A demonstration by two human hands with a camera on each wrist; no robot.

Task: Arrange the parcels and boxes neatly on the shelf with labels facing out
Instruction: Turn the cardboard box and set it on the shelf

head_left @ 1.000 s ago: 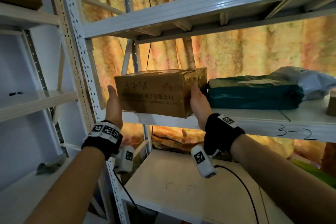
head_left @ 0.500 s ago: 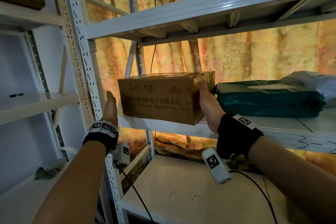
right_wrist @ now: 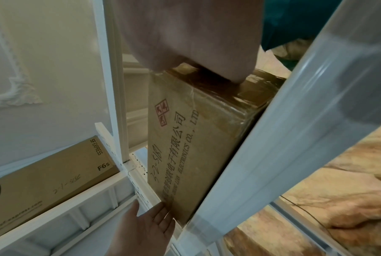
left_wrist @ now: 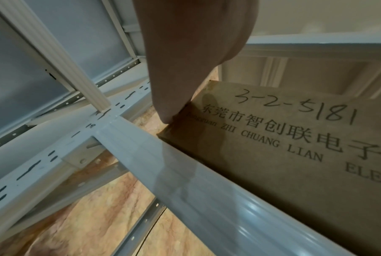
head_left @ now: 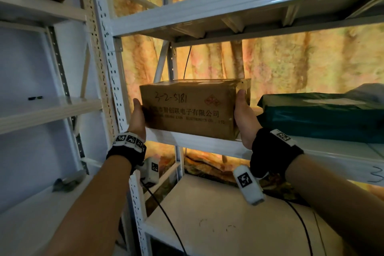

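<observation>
A brown cardboard box [head_left: 193, 110] marked 3-2-5181 sits on the white shelf [head_left: 205, 144] at its left end. Its printed face looks out at me. My left hand [head_left: 138, 118] presses flat on the box's left end, fingers straight. In the right wrist view those fingers [right_wrist: 161, 216] touch the box's [right_wrist: 185, 147] lower corner. My right hand [head_left: 244, 118] presses on the taped right end, thumb up along the edge; its other fingers are hidden. The left wrist view shows the box [left_wrist: 294, 155] resting just behind the shelf's front beam [left_wrist: 207, 190].
A teal parcel [head_left: 320, 116] lies on the same shelf close to the right of the box, with a grey bag [head_left: 365, 93] behind it. A perforated upright [head_left: 108, 68] stands just left of my left hand. A brown SF Express box [right_wrist: 42, 181] sits on the neighbouring rack.
The box has come down and back onto the shelf and now overhangs its front less. Both hands stayed at its ends, and my left hand closed in against the left end.
</observation>
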